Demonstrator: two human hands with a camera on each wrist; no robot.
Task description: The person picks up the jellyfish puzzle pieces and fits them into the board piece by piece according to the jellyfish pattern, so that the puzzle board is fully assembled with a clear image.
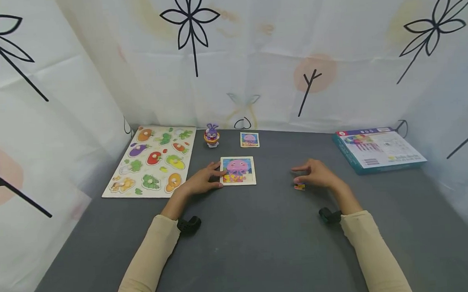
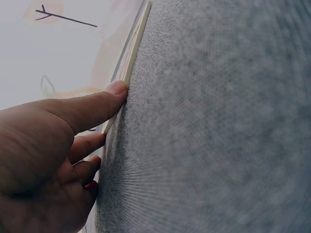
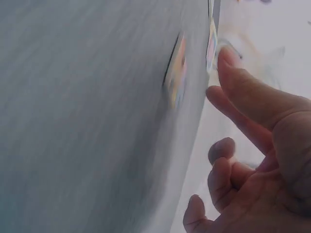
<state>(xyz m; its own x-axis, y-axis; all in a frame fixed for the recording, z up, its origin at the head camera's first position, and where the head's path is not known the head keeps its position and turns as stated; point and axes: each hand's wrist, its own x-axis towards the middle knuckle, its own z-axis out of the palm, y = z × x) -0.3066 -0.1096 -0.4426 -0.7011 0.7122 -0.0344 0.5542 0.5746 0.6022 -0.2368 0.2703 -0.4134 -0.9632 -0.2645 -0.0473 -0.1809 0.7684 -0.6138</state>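
A small square puzzle board (image 1: 239, 182) with a pink jellyfish picture lies flat on the table. My left hand (image 1: 201, 180) rests at its left side, thumb against the edge near the front corner and fingertips at the left border. In the left wrist view, the thumb (image 2: 104, 104) touches the thin edge of the board (image 2: 138, 41). Over to the right, my right hand (image 1: 316, 174) hovers just above a small colourful puzzle piece (image 1: 300, 187) on the table. In the right wrist view, the thumb and fingers are spread apart, beside the piece (image 3: 176, 73).
Behind the board lies a small jellyfish card (image 1: 250, 139), with a purple rabbit figurine (image 1: 211, 135) to its left. A large vegetable sticker board (image 1: 150, 160) lies at the left. A flat teal box (image 1: 381, 150) sits at the back right, near the white curtain (image 1: 255, 88).
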